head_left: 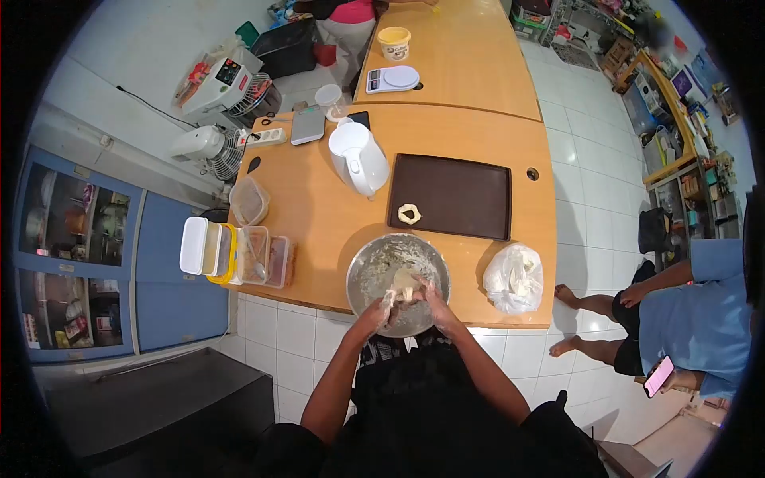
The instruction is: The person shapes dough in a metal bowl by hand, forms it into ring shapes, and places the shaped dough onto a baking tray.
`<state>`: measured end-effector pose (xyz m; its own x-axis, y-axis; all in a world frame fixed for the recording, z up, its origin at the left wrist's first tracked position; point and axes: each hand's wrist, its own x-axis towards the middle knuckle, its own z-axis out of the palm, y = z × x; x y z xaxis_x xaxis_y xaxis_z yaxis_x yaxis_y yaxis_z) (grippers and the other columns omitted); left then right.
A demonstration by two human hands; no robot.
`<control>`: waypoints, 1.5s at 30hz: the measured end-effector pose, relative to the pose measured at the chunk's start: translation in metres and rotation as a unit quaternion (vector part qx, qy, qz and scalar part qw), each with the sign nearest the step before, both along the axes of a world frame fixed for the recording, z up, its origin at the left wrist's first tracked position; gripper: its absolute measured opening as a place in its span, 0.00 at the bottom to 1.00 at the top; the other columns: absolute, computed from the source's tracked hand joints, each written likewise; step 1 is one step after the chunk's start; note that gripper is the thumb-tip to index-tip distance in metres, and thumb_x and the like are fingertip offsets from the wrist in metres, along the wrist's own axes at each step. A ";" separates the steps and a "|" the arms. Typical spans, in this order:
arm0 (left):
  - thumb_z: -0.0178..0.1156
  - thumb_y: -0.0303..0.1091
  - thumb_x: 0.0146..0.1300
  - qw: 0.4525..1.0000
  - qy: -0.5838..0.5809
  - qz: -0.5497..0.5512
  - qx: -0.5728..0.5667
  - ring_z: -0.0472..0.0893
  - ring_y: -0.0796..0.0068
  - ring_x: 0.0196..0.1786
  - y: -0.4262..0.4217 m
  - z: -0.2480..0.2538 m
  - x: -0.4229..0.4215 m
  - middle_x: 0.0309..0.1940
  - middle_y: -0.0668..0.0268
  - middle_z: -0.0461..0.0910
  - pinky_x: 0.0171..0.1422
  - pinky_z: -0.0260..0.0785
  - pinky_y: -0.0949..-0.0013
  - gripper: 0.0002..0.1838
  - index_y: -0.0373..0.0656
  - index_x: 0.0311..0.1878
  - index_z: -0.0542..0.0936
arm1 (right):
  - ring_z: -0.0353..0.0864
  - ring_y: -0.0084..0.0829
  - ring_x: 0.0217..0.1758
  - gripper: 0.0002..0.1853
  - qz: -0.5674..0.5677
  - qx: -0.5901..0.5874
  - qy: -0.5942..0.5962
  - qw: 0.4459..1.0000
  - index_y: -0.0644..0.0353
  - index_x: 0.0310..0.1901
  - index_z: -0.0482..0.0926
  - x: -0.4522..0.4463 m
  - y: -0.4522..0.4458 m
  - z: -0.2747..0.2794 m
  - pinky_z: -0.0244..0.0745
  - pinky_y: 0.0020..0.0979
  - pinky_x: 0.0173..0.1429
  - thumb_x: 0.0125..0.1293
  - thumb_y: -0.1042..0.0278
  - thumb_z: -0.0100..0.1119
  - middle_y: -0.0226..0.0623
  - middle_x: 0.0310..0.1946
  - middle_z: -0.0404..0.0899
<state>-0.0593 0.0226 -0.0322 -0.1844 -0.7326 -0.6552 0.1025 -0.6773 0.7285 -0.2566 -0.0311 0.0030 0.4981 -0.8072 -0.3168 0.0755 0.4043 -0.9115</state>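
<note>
A steel mixing bowl (358,275) smeared with pale dough stands at the table's near edge. Inside it, a lump of dough (405,284) is gripped between both hands. My left hand (379,311) has its floury fingers closed on the dough from the left. From the other side my right hand (433,301) is closed on the same lump. Beyond the bowl lies a dark baking tray (458,191), with one ring of dough (409,213) near its front left corner. A plastic bag (514,279) with white contents rests right of the bowl.
A white electric kettle (358,159) stands behind the bowl. Several plastic containers (253,255) line the table's left edge. Farther back are a grey scale (307,126), a white scale (393,79) and a tub (394,45). One person (685,319) sits at right holding a phone; another stands behind.
</note>
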 end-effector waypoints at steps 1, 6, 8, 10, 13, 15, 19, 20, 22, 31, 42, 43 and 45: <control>0.51 0.51 0.69 0.999 0.001 0.041 0.005 0.69 0.82 0.21 0.007 0.003 -0.009 0.22 0.72 0.71 0.24 0.62 0.75 0.22 0.39 0.47 0.75 | 0.70 0.34 0.60 0.39 -0.017 -0.002 0.037 0.999 0.61 0.69 0.60 0.001 0.000 -0.008 0.57 0.36 0.69 0.72 0.35 0.24 0.40 0.50 0.76; 0.51 0.54 0.68 0.997 0.068 0.011 0.045 0.71 0.81 0.20 -0.016 0.071 -0.006 0.20 0.73 0.71 0.22 0.65 0.75 0.23 0.44 0.52 0.75 | 0.63 0.39 0.68 0.40 0.053 0.041 0.075 0.995 0.64 0.67 0.61 -0.006 -0.002 -0.046 0.53 0.36 0.72 0.72 0.34 0.23 0.47 0.65 0.64; 0.51 0.53 0.68 1.000 0.026 -0.007 -0.009 0.72 0.81 0.20 -0.026 0.061 0.006 0.20 0.72 0.71 0.21 0.65 0.75 0.23 0.43 0.51 0.75 | 0.64 0.38 0.67 0.40 0.073 0.040 0.086 0.993 0.64 0.67 0.62 -0.005 -0.001 -0.022 0.54 0.36 0.72 0.72 0.34 0.23 0.46 0.64 0.64; 0.51 0.52 0.69 0.998 -0.034 0.025 -0.052 0.71 0.81 0.18 -0.031 0.074 0.005 0.20 0.71 0.72 0.19 0.63 0.75 0.22 0.41 0.45 0.76 | 0.68 0.35 0.61 0.40 0.050 0.046 0.044 0.997 0.60 0.68 0.61 -0.002 -0.002 0.008 0.59 0.36 0.68 0.71 0.33 0.23 0.43 0.55 0.71; 0.45 0.59 0.69 0.991 -0.043 -0.103 -0.067 0.71 0.79 0.19 -0.045 0.040 0.018 0.21 0.69 0.73 0.19 0.63 0.73 0.28 0.39 0.44 0.77 | 0.69 0.35 0.60 0.40 -0.007 0.064 -0.004 0.998 0.58 0.69 0.60 0.008 -0.014 0.030 0.61 0.36 0.66 0.71 0.31 0.23 0.42 0.52 0.74; 0.40 0.63 0.69 0.996 -0.035 -0.087 0.001 0.72 0.78 0.19 -0.032 0.032 0.009 0.21 0.69 0.74 0.19 0.62 0.72 0.33 0.39 0.46 0.77 | 0.67 0.37 0.63 0.42 -0.036 0.088 -0.005 0.995 0.59 0.69 0.60 0.013 -0.008 0.030 0.59 0.37 0.68 0.70 0.30 0.23 0.44 0.55 0.72; 0.36 0.66 0.68 0.978 0.186 -0.086 0.046 0.72 0.77 0.18 -0.032 0.044 -0.005 0.21 0.68 0.74 0.19 0.62 0.73 0.35 0.41 0.49 0.75 | 0.62 0.40 0.67 0.45 -0.033 0.091 0.090 0.991 0.60 0.69 0.59 0.006 -0.011 0.002 0.53 0.39 0.71 0.67 0.27 0.21 0.48 0.58 0.69; 0.30 0.68 0.69 0.975 0.139 -0.163 0.052 0.70 0.79 0.20 -0.039 0.042 -0.003 0.22 0.67 0.73 0.21 0.60 0.75 0.38 0.43 0.55 0.73 | 0.61 0.40 0.68 0.46 -0.025 0.090 0.119 0.988 0.60 0.69 0.59 0.006 -0.007 -0.006 0.52 0.40 0.72 0.66 0.26 0.21 0.48 0.58 0.69; 0.38 0.62 0.71 0.974 0.157 -0.149 -0.068 0.71 0.79 0.19 -0.039 0.061 0.005 0.20 0.67 0.72 0.20 0.61 0.75 0.30 0.42 0.49 0.75 | 0.61 0.40 0.68 0.47 -0.051 0.100 0.123 0.986 0.61 0.70 0.58 0.011 0.008 -0.012 0.50 0.40 0.72 0.66 0.25 0.20 0.48 0.58 0.69; 0.45 0.56 0.70 0.985 -0.002 -0.159 0.071 0.71 0.78 0.16 -0.033 0.016 0.031 0.19 0.68 0.73 0.18 0.62 0.73 0.23 0.46 0.46 0.75 | 0.66 0.39 0.64 0.43 -0.042 0.078 0.071 0.994 0.56 0.70 0.59 0.025 0.000 0.006 0.54 0.42 0.71 0.68 0.28 0.18 0.47 0.59 0.69; 0.33 0.66 0.69 0.983 -0.007 -0.168 -0.074 0.66 0.79 0.15 -0.053 0.007 0.042 0.18 0.70 0.72 0.19 0.58 0.74 0.37 0.41 0.58 0.73 | 0.66 0.41 0.65 0.44 -0.016 0.042 0.074 0.996 0.57 0.69 0.60 0.025 0.001 -0.004 0.55 0.40 0.71 0.67 0.27 0.19 0.48 0.61 0.68; 0.32 0.67 0.69 0.985 0.023 -0.166 -0.050 0.66 0.79 0.15 -0.045 0.021 0.035 0.18 0.71 0.71 0.20 0.57 0.74 0.38 0.41 0.59 0.73 | 0.66 0.41 0.65 0.44 -0.026 0.010 0.074 0.997 0.56 0.69 0.59 0.026 -0.002 -0.002 0.55 0.40 0.71 0.67 0.27 0.19 0.48 0.61 0.68; 0.29 0.70 0.68 0.980 0.093 -0.175 0.003 0.65 0.81 0.17 -0.031 0.031 0.026 0.17 0.72 0.69 0.21 0.56 0.75 0.41 0.42 0.59 0.73 | 0.66 0.41 0.65 0.45 -0.042 -0.013 0.094 0.995 0.56 0.70 0.57 0.026 -0.011 -0.001 0.55 0.40 0.71 0.66 0.26 0.18 0.47 0.62 0.67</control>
